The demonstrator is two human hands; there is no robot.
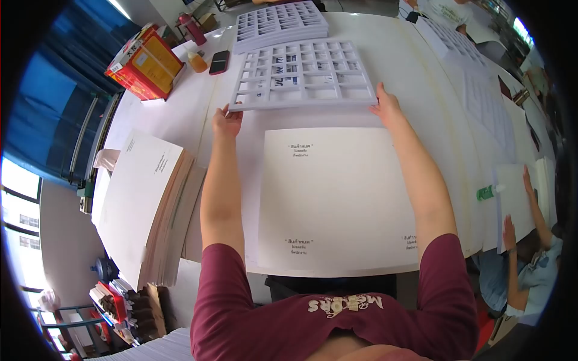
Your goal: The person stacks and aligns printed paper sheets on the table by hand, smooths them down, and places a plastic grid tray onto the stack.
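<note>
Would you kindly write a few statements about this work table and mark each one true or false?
1. The left hand and right hand hold the near corners of the white tray. True.
2. The white tray has one undivided compartment. False: it is divided into many.
3. The printed sheet lies nearer the person than the white tray. True.
4. The right hand holds the phone. False: the phone lies left of the white tray, untouched.
5. A red-and-yellow box stands left of the phone. True.

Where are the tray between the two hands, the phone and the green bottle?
Tray [303,106]: head view, on the front rim.
Phone [219,62]: head view, on its dark face.
Green bottle [485,192]: head view, on its body.
</note>
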